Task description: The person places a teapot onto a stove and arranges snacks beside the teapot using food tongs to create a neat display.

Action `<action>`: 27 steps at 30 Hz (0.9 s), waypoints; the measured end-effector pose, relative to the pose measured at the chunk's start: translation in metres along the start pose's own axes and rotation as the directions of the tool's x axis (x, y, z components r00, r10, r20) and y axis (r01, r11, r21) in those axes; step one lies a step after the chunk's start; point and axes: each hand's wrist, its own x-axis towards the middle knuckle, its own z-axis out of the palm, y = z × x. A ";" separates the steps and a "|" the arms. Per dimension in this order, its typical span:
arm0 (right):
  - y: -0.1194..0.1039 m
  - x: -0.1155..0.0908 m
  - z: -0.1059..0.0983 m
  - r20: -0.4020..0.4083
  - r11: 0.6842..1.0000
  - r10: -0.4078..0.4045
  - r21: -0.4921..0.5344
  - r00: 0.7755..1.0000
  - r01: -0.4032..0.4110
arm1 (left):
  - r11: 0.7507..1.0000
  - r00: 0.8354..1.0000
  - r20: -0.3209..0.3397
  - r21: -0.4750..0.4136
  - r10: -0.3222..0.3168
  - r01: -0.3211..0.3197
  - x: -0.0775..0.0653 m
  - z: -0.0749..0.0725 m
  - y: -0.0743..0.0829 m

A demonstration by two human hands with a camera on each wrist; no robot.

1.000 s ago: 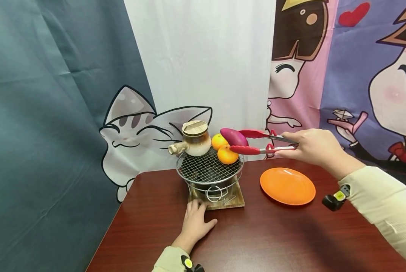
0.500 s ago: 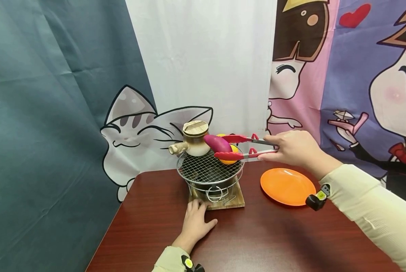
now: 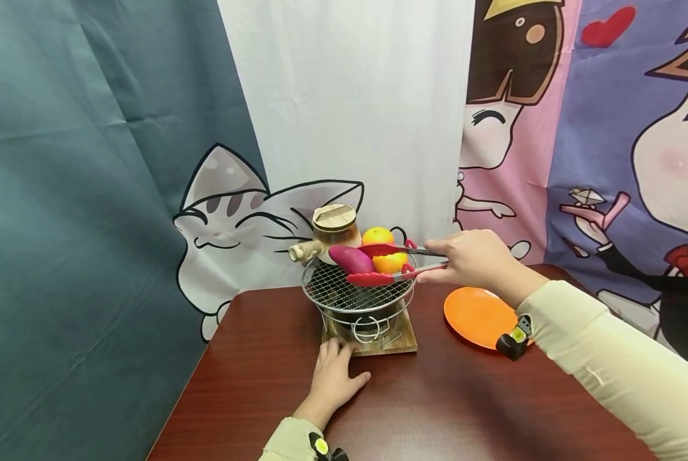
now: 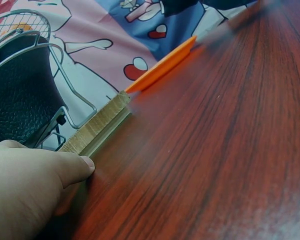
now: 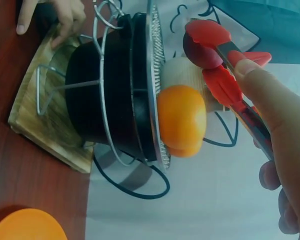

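Note:
My right hand [image 3: 471, 259] holds tongs [image 3: 373, 280] with red tips and metal arms. Between the tips is a purple sweet potato [image 3: 351, 260], held over the wire grill rack [image 3: 344, 291]. In the right wrist view the tongs' red tips clasp the sweet potato [image 5: 202, 54] above the rack. Two oranges [image 3: 377, 235] sit at the rack's right side, the nearer one [image 5: 182, 120] partly behind the tongs in the head view. My left hand [image 3: 334, 379] rests at the front edge of the wooden board [image 3: 401, 344] under the stove, its fingers extended and its thumb spread.
A small clay teapot [image 3: 342, 246] with a wooden lid and side handle stands at the rack's back left. The orange plate [image 3: 473, 314] lies on the reddish-brown table [image 3: 425, 403] to the right, partly behind my right wrist. A printed curtain [image 3: 350, 96] hangs behind the table.
My right hand has moved left and slightly down, carrying the sweet potato in the tongs from over the oranges to near the teapot's front. The left hand has stayed in place.

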 end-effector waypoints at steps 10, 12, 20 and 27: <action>-0.009 0.005 0.014 0.017 0.999 -0.031 -0.014 0.999 0.031 | 1.000 1.000 0.007 0.010 -0.003 0.003 0.000 0.000 0.000; -0.011 0.006 0.015 0.005 0.999 -0.042 -0.019 0.999 0.042 | 1.000 1.000 0.005 0.009 -0.002 0.002 0.001 0.000 0.000; -0.014 0.007 0.016 0.025 0.998 -0.057 -0.028 0.998 0.057 | 1.000 1.000 0.002 0.016 0.000 0.000 0.000 -0.001 0.001; -0.016 0.006 0.015 0.057 0.998 -0.055 -0.035 0.997 0.057 | 1.000 1.000 0.001 0.013 0.002 -0.002 0.000 0.000 0.000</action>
